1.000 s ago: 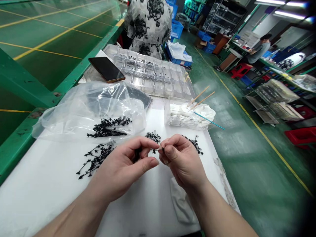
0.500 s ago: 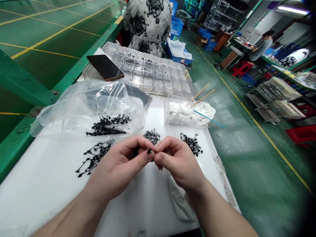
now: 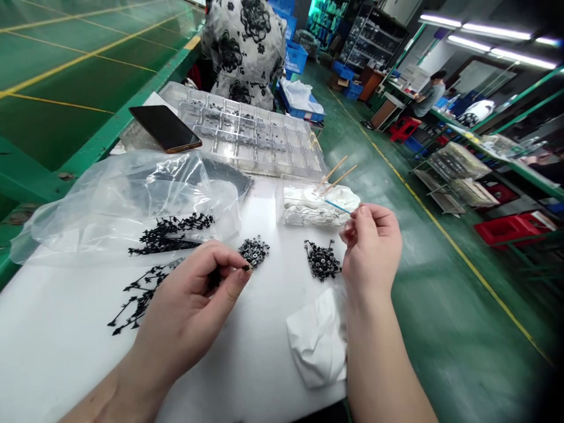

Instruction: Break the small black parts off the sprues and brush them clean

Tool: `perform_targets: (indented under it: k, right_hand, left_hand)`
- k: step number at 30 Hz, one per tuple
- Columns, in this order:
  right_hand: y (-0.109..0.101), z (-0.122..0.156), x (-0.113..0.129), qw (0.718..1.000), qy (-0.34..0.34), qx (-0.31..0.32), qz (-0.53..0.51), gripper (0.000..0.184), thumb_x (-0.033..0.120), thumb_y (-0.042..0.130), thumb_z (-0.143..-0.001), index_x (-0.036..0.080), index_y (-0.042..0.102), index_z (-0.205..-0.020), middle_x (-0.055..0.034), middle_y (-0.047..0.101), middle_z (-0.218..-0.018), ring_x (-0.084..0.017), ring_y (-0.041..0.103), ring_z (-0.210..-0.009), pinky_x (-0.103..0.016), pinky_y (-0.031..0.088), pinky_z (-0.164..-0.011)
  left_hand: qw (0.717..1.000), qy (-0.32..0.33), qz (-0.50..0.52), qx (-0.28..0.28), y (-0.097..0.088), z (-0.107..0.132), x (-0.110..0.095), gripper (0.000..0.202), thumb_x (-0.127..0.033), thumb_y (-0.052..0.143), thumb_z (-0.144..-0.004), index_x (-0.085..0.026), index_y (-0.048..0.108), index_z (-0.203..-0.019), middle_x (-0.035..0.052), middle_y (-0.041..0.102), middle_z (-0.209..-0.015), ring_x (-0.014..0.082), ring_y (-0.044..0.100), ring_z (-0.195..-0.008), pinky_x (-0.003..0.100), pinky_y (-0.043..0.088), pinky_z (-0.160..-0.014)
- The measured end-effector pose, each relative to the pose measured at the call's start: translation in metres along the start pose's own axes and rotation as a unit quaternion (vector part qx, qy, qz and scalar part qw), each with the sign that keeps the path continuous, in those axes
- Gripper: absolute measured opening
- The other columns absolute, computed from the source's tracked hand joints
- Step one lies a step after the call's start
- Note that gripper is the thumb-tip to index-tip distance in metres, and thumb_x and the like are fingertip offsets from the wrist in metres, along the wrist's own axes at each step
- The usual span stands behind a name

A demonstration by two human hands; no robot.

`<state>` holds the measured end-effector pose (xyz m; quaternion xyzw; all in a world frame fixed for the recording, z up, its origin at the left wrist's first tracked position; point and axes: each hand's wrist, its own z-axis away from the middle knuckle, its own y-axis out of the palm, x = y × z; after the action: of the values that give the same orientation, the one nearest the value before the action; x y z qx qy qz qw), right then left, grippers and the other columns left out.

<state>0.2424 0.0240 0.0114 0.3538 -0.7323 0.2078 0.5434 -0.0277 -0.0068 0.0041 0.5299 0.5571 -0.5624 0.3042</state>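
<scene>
Reading the clock from the middle of the view, a white cloth lies crumpled toward half past five on the white tabletop, its edge beside the right forearm. The left hand is at about eight o'clock; its grip, thumb against index finger, pinches a small dark piece just in front of a pile of small rings. Partly behind this hand, farther out at eight, a loose bunch of black sprigs spreads.

The right hand is at four o'clock, its grip pinching the near end of a blue stick. Left of that hand, near it, sits a black heap of stemmed bits.

Around nine, a second sprig bunch lies at a clear plastic bag; whether in or on it, I cannot tell. Toward three, a clear box holds white wadding, with two wooden sticks slanting up toward two.

Beyond, at eleven, stands a compartment tray of tiny parts; a dark-screened phone overlaps its corner at ten. Past the tray, a person in floral-patterned clothing appears; another person sits far off at two.
</scene>
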Motion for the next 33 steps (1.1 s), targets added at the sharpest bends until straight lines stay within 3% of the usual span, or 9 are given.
perform_targets:
  k: [3, 6, 8, 10, 14, 18, 24, 29, 33]
  right_hand:
    - [-0.012, -0.020, -0.004, 0.998, -0.026, -0.055, 0.011, 0.019, 0.036, 0.073, -0.089, 0.024, 0.063, -0.099, 0.0013, 0.059, -0.086, -0.011, 0.048, -0.062, -0.026, 0.039, -0.052]
    - [-0.030, -0.039, -0.008, 0.977, -0.067, -0.183, 0.089, 0.023, 0.030, 0.073, -0.086, 0.025, 0.062, -0.105, -0.0009, 0.059, -0.099, -0.013, 0.054, -0.076, -0.026, 0.043, -0.057]
    - [-0.044, -0.051, -0.013, 0.955, -0.018, -0.268, 0.124, 0.032, 0.026, 0.075, -0.082, 0.026, 0.060, -0.110, -0.0014, 0.057, -0.110, -0.014, 0.055, -0.088, -0.024, 0.045, -0.061]
    - [-0.054, -0.060, -0.019, 0.945, 0.087, -0.297, 0.108, 0.037, 0.025, 0.076, -0.079, 0.027, 0.058, -0.110, -0.0001, 0.055, -0.107, -0.013, 0.052, -0.084, -0.023, 0.042, -0.055]
    - [-0.059, -0.066, -0.029, 0.935, 0.261, -0.240, 0.022, 0.018, 0.031, 0.068, -0.083, 0.024, 0.053, -0.092, 0.0045, 0.048, -0.078, -0.011, 0.039, -0.056, -0.023, 0.032, -0.041]
    - [-0.052, -0.060, -0.027, 0.927, 0.337, -0.157, -0.058, 0.015, 0.032, 0.061, -0.088, 0.024, 0.049, -0.083, 0.0063, 0.046, -0.068, -0.009, 0.037, -0.048, -0.022, 0.032, -0.038]
    - [-0.044, -0.053, -0.017, 0.929, 0.329, -0.138, -0.099, 0.016, 0.017, 0.066, -0.086, 0.021, 0.052, -0.079, 0.0063, 0.051, -0.066, -0.008, 0.041, -0.048, -0.020, 0.033, -0.038]
    - [-0.045, -0.051, -0.003, 0.940, 0.289, -0.126, -0.133, 0.018, 0.018, 0.075, -0.086, 0.020, 0.057, -0.085, 0.0066, 0.057, -0.071, -0.006, 0.043, -0.051, -0.018, 0.037, -0.042]
    - [-0.049, -0.048, 0.005, 0.953, 0.215, -0.097, -0.191, 0.016, 0.016, 0.079, -0.083, 0.019, 0.064, -0.090, 0.0057, 0.060, -0.077, -0.005, 0.046, -0.054, -0.019, 0.041, -0.046]
  left_hand:
    - [1.000, 0.020, -0.015, 0.016, 0.000, -0.002, 0.000, 0.008, -0.024, 0.061, -0.107, -0.030, 0.062, -0.102, -0.0034, 0.056, -0.094, 0.0129, 0.054, -0.083, 0.023, 0.043, -0.072]
    - [0.999, 0.024, -0.006, 0.028, 0.000, -0.003, 0.003, 0.007, -0.026, 0.060, -0.107, -0.029, 0.061, -0.102, -0.0025, 0.057, -0.097, 0.0139, 0.056, -0.087, 0.024, 0.044, -0.075]
    - [0.999, 0.014, 0.007, 0.028, 0.000, -0.003, 0.005, 0.006, -0.030, 0.060, -0.107, -0.030, 0.062, -0.102, -0.0018, 0.059, -0.097, 0.0149, 0.057, -0.089, 0.025, 0.044, -0.076]
    - [0.999, -0.009, 0.028, 0.029, 0.001, -0.002, 0.006, 0.007, -0.036, 0.062, -0.106, -0.030, 0.064, -0.102, -0.0008, 0.062, -0.100, 0.0165, 0.059, -0.094, 0.025, 0.046, -0.076]
    - [0.991, -0.117, 0.068, -0.004, 0.006, -0.001, -0.001, 0.025, -0.054, 0.071, -0.099, -0.029, 0.070, -0.102, 0.0016, 0.072, -0.108, 0.0215, 0.065, -0.104, 0.027, 0.047, -0.071]
    - [0.978, -0.179, 0.101, -0.018, 0.007, -0.003, -0.001, 0.037, -0.063, 0.078, -0.090, -0.027, 0.071, -0.099, 0.0036, 0.075, -0.102, 0.0243, 0.066, -0.101, 0.028, 0.044, -0.066]
    - [0.974, -0.168, 0.154, -0.005, 0.001, -0.010, 0.016, 0.032, -0.057, 0.081, -0.091, -0.028, 0.070, -0.100, 0.0016, 0.073, -0.104, 0.0186, 0.064, -0.094, 0.024, 0.048, -0.069]
    - [0.978, -0.142, 0.152, 0.029, -0.001, -0.010, 0.007, 0.025, -0.052, 0.076, -0.097, -0.028, 0.072, -0.097, 0.0013, 0.075, -0.102, 0.0167, 0.066, -0.094, 0.022, 0.052, -0.075]
    - [0.984, -0.130, 0.116, 0.040, -0.004, -0.007, 0.003, 0.022, -0.050, 0.073, -0.098, -0.028, 0.073, -0.099, 0.0037, 0.074, -0.103, 0.0209, 0.068, -0.099, 0.023, 0.050, -0.063]
